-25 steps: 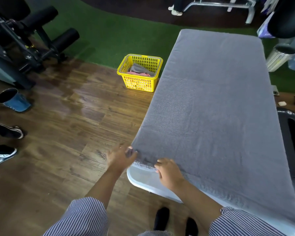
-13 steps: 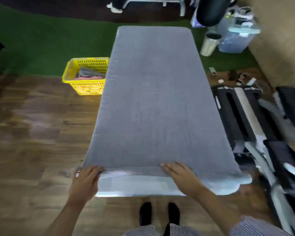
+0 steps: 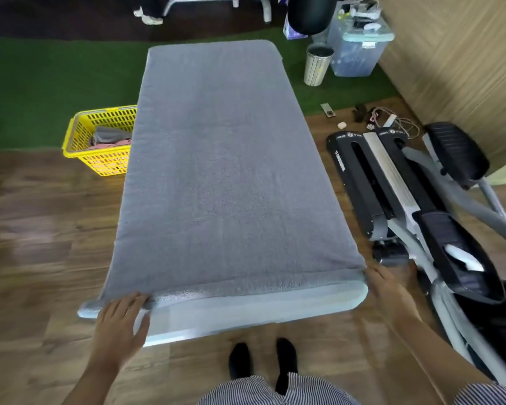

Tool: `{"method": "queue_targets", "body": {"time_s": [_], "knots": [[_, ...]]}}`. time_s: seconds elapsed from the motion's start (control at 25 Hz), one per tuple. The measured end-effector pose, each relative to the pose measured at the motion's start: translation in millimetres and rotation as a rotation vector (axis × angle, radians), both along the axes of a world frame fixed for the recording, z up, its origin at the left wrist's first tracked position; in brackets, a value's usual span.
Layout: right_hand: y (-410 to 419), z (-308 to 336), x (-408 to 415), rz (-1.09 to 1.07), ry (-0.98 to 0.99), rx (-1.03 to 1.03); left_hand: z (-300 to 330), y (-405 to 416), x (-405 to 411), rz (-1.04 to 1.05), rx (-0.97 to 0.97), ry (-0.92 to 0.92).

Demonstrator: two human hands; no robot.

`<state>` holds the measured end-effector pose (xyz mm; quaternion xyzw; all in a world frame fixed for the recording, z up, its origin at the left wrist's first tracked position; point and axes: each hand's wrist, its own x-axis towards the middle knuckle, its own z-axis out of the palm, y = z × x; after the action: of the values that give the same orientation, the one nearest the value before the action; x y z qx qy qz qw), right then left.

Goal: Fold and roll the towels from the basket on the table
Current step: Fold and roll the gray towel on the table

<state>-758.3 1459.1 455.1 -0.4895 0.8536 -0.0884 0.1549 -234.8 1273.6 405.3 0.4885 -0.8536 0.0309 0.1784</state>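
A grey towel (image 3: 225, 176) covers the table (image 3: 246, 311), its near hem just beyond the fingers. Left hand (image 3: 120, 320) lies flat, fingers straight, on the near-left corner; right hand (image 3: 387, 287) is at the near-right corner — its grip unclear. A yellow basket (image 3: 100, 141) stands far left, an exercise machine (image 3: 406, 200) right. Half a second ago the right hand was mid-hem — now it is at the corner.
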Motion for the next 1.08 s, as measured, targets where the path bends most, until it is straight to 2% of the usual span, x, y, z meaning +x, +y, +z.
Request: {"method": "queue_targets", "body": {"time_s": [0.08, 0.16, 0.4, 0.52, 0.68, 0.84, 1.08], "knots": [[-2, -4, 0, -0.001, -0.164, -0.059, 6, -1, -7, 0.025, -0.001, -0.017], [-5, -5, -3, 0.013, -0.211, -0.062, 15, 0, -10, 0.081, -0.001, -0.067], [-23, 13, -3, 0.14, -0.132, -0.1, 18, 5, 15, 0.101, 0.066, -0.191], [-28, 5, -1, 0.1, -0.098, -0.15, 21, 3, 5, 0.096, 0.043, -0.128], [-21, -1, 5, 0.153, -0.048, -0.207, 23, 3, -6, 0.097, 0.044, -0.063], [-17, -5, 7, 0.15, -0.012, -0.139, 22, -1, -8, 0.089, 0.087, -0.063], [-28, -4, 13, 0.125, -0.074, -0.115, 31, -1, -5, 0.149, 0.147, -0.191]]}}
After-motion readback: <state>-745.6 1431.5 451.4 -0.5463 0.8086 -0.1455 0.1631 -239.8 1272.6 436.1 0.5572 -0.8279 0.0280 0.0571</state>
